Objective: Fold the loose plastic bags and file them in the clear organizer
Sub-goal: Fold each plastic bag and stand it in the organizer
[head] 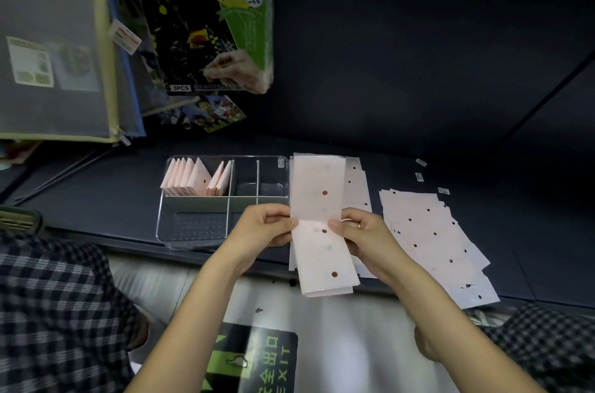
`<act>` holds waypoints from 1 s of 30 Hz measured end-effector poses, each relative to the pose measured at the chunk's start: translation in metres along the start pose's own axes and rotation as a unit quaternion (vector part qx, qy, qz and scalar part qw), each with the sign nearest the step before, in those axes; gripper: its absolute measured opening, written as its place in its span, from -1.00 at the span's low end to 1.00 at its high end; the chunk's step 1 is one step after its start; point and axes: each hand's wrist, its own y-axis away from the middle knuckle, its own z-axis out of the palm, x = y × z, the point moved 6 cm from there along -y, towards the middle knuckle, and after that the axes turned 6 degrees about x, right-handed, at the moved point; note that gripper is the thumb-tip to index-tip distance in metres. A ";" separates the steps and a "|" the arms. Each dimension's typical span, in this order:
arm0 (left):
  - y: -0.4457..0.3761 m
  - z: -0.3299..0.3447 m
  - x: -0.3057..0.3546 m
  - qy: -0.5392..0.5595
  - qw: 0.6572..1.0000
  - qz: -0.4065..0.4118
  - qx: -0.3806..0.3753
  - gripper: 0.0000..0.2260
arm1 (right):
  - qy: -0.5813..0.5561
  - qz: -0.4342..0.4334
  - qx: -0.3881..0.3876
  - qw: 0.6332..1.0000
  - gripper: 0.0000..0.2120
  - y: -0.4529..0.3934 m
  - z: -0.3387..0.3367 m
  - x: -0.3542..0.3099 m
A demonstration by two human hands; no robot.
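Pinching long folded plastic bag (pixel 323 225) at mid-length: left hand (pixel 264 226) on left edge, right hand (pixel 362 231) on right edge, thumbs on top. Bag strip lifted over shelf edge (pixel 128 241), just right of clear organizer (pixel 193 236). Folded triangles (pixel 196 178) standing in organizer's rear-left compartment. Loose bag pile (pixel 434 241) spread flat at right.

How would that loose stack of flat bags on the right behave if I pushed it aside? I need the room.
The loose stack already lies fanned and askew, so it would likely slide apart rather than move as one. The sheets look thin and glossy, probably light and slippery on the dark shelf. Its near corner sits by the shelf's edge, so some might slip off.
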 end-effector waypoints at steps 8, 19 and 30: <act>0.003 0.000 0.008 0.062 0.998 0.025 0.002 -0.71 | -0.018 -0.048 0.002 0.999 -0.62 0.002 0.005 -0.011; 0.007 0.023 -0.011 0.098 0.992 -0.083 -0.006 -0.73 | 0.070 -0.152 0.038 0.985 -0.64 0.010 0.005 -0.026; 0.010 0.021 0.014 -0.135 0.983 0.115 0.038 -0.79 | 0.240 -0.185 -0.001 0.953 -0.80 0.016 0.016 -0.034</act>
